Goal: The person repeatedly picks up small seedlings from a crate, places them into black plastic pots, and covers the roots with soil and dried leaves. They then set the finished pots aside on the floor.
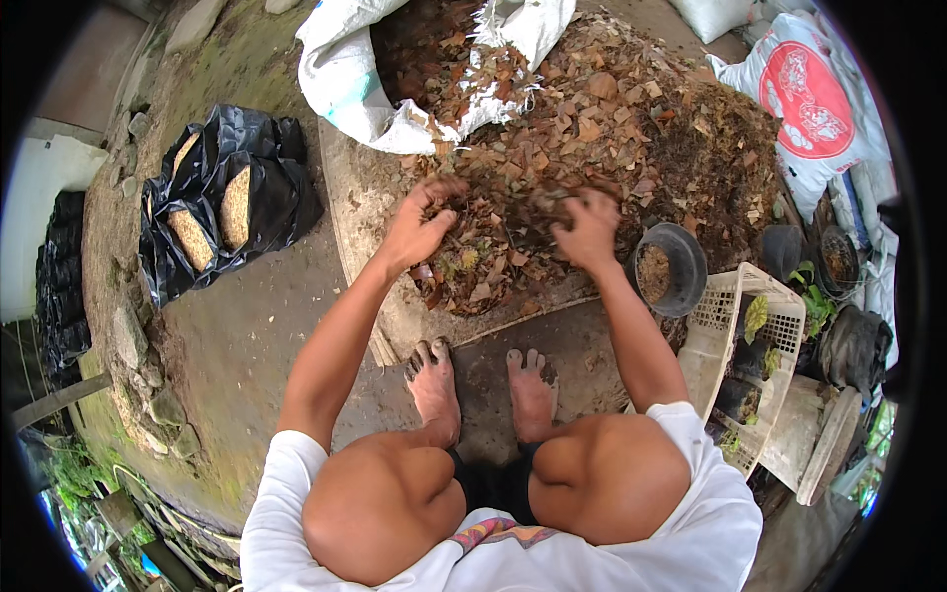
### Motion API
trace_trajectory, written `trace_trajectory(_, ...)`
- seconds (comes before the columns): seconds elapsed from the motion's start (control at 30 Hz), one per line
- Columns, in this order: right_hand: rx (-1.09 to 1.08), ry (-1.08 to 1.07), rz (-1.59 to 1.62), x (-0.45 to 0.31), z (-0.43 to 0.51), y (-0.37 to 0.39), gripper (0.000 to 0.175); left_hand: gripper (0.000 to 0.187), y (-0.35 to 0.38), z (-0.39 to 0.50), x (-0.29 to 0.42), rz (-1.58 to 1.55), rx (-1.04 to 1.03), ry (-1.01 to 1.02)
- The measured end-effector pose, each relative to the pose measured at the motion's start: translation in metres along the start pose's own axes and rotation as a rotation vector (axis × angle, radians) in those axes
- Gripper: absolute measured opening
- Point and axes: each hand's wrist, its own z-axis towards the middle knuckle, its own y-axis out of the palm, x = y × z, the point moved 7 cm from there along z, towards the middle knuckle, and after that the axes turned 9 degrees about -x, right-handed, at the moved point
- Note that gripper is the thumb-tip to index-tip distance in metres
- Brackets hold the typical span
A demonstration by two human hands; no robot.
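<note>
A broad heap of dry brown leaf litter [592, 133] lies before me on a flattened pale sheet [355, 185]. My left hand [429, 222] is at the heap's near left part, its thumb apart from the fingers and leaves between them. Opposite it, my right hand [590, 226] touches the leaves with its fingers spread and blurred by motion. Between the two hands sits a looser mound of leaf bits [481, 259]. Blur and leaves hide the fingertips, so whether either hand grips anything is unclear. Beyond, a torn white woven sack [336, 81] lies with its mouth towards me, leaves inside.
Black plastic bags [285, 196] holding pale, husk-like material stand at left. Right of the heap are a dark plastic pot [688, 259] with crumbly brown material and a tilted cream plastic crate [777, 296] with potted seedlings. A printed white sack [747, 78] leans at far right. Stones [131, 337] line the left.
</note>
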Motion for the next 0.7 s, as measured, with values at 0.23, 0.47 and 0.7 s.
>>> trace_trajectory(0.23, 0.079, -0.265, 0.251, -0.038, -0.027, 0.024, 0.063, 0.076, 0.037, -0.026, 0.059, 0.633, -0.292, 0.238)
trace_trajectory(0.47, -0.192, -0.114, 1.796, -0.060, 0.000, -0.024, 0.043, 0.060, 0.042, -0.045, 0.066, 0.719, -0.237, 0.323)
trace_trajectory(0.7, -0.213, -0.415, 0.613, -0.120, -0.025, -0.025, 0.046, 0.056, 0.035, -0.055, 0.053, 0.693, -0.191, 0.283)
